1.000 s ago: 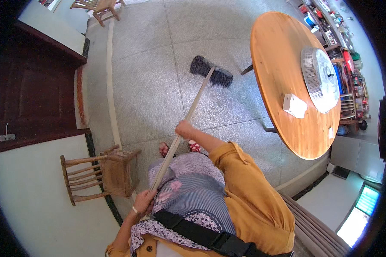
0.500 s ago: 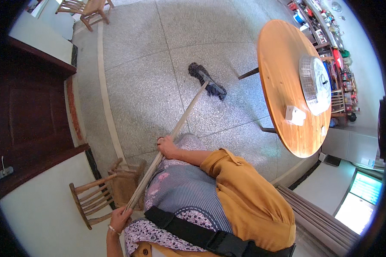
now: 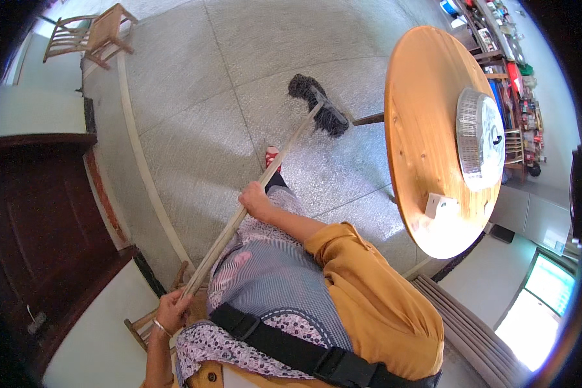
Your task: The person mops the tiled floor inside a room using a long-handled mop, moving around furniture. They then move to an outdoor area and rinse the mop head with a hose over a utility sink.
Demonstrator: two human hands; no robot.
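A mop with a dark shaggy head and a long pale wooden handle slants away from me across the speckled floor. Its head lies flat beside a leg of the round table. My right hand is wrapped round the middle of the handle, in front of my apron. Lower and to the left, my left hand, with a bracelet at the wrist, grips the handle near its upper end. One foot in a red shoe shows under the handle.
A round wooden table stands at the right, bearing a clear domed cover and a white box. One wooden chair is at the far left, another close by my left hand. A dark door is at left, crowded shelves at right.
The red-shod foot has come into view as I step forward. The mop head is slightly farther off and nearer the table leg. The near chair has slid lower, partly behind my left arm.
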